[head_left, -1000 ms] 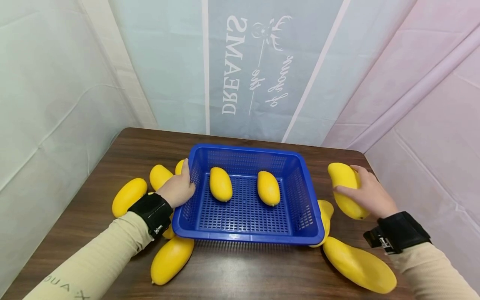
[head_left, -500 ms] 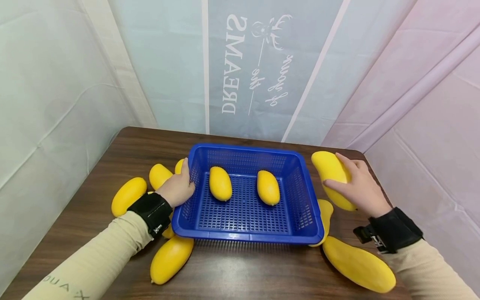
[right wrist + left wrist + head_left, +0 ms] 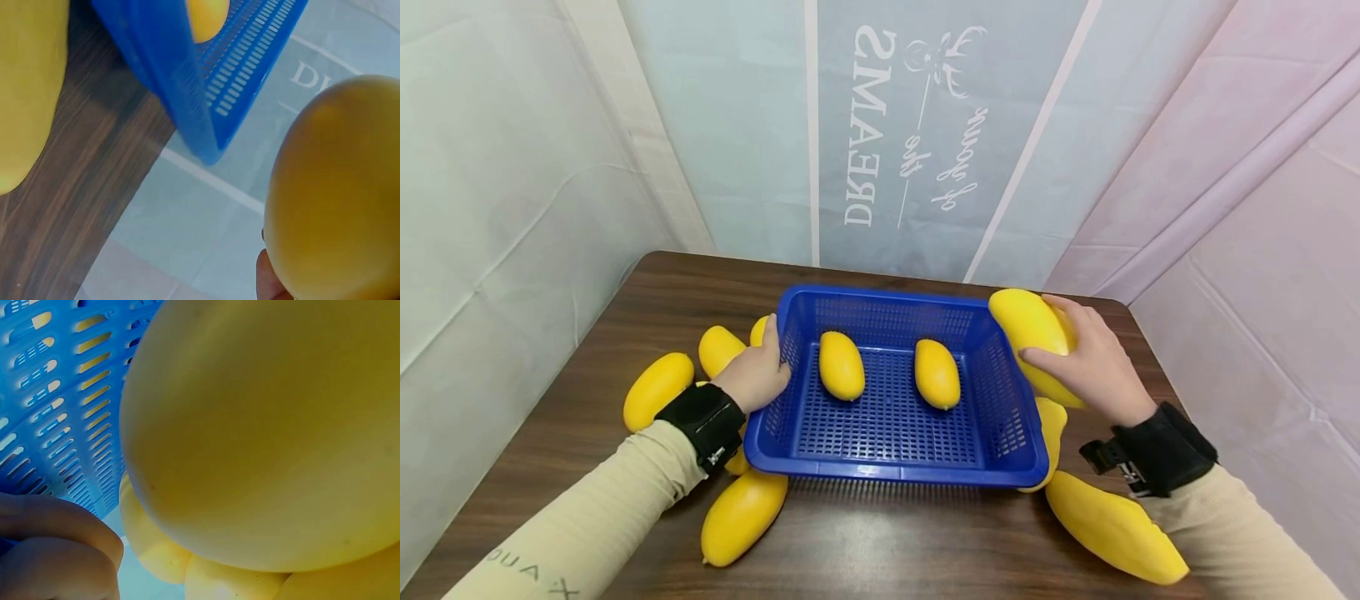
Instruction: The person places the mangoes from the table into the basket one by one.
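The right hand (image 3: 1101, 362) pinches a mango (image 3: 1028, 327) near the basket's (image 3: 910, 474) 2 o'clock corner while the left hand (image 3: 752, 379) grips the basket's 9 o'clock side; carried too low, the mango could strike the basket and slip loose.

Right hand (image 3: 270, 281) has got a mango (image 3: 340, 187), right of the basket (image 3: 165, 65). Another mango (image 3: 209, 19) in there, plus a third mango (image 3: 28, 81) nearer on the bench (image 3: 87, 181).
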`<act>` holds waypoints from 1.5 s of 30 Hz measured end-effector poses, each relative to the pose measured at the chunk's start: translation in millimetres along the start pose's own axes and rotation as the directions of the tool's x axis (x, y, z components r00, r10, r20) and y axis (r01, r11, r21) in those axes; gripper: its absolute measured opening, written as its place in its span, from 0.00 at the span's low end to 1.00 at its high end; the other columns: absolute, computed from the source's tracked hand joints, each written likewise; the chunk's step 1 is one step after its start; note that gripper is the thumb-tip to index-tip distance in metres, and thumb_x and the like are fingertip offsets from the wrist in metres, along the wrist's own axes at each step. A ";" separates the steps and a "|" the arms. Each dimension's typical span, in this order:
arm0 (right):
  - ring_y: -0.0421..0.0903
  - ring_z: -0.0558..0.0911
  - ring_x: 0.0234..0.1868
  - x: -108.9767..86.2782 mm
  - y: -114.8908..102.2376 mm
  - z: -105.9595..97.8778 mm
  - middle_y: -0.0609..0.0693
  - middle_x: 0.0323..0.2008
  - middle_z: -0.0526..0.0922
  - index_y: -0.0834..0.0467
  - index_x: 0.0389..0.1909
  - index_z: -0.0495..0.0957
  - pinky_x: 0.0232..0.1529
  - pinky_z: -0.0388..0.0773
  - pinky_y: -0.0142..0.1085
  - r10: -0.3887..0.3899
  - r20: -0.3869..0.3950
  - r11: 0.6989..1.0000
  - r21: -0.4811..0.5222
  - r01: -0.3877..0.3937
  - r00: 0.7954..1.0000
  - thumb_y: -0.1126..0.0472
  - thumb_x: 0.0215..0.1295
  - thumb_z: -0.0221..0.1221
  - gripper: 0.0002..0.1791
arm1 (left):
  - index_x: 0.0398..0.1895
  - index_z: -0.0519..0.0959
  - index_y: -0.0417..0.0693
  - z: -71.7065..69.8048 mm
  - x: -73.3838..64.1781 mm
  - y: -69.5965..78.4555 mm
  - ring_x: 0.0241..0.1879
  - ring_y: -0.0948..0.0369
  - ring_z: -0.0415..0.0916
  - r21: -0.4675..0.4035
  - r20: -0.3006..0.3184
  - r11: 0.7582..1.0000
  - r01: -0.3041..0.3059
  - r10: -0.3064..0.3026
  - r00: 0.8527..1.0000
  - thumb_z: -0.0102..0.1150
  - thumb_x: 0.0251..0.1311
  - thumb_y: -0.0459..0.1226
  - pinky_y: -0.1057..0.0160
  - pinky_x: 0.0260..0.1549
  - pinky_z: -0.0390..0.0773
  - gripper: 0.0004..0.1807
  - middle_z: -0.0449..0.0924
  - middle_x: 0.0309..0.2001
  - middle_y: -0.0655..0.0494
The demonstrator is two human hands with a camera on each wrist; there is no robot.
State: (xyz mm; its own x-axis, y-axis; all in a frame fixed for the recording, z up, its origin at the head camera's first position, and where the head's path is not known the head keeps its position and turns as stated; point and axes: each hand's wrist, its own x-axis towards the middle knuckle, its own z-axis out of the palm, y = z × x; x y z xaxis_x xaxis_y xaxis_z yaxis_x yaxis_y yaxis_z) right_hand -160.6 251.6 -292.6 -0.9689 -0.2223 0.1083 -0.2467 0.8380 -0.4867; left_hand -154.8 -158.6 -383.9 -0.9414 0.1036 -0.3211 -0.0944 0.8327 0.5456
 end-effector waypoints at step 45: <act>0.56 0.74 0.54 40.2 -34.1 83.4 0.58 0.64 0.69 0.52 0.76 0.57 0.52 0.77 0.50 0.011 0.107 0.946 0.320 -0.045 0.994 0.48 0.63 0.64 0.43 | 0.76 0.21 0.36 1.4 0.2 0.2 0.13 0.59 0.77 -0.005 -0.002 1.000 -0.007 0.007 1.000 0.42 0.71 0.39 0.64 0.15 0.78 0.47 0.76 0.19 0.50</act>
State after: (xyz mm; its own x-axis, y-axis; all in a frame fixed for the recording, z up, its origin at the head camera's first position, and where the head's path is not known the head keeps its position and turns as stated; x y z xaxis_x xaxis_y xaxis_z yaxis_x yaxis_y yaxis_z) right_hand -189.6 172.4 -344.0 -0.9643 -0.2646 0.0098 -0.1840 0.6432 -0.7432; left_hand -154.5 -157.6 -385.0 -0.9427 0.1086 -0.3156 -0.0893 0.8292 0.5518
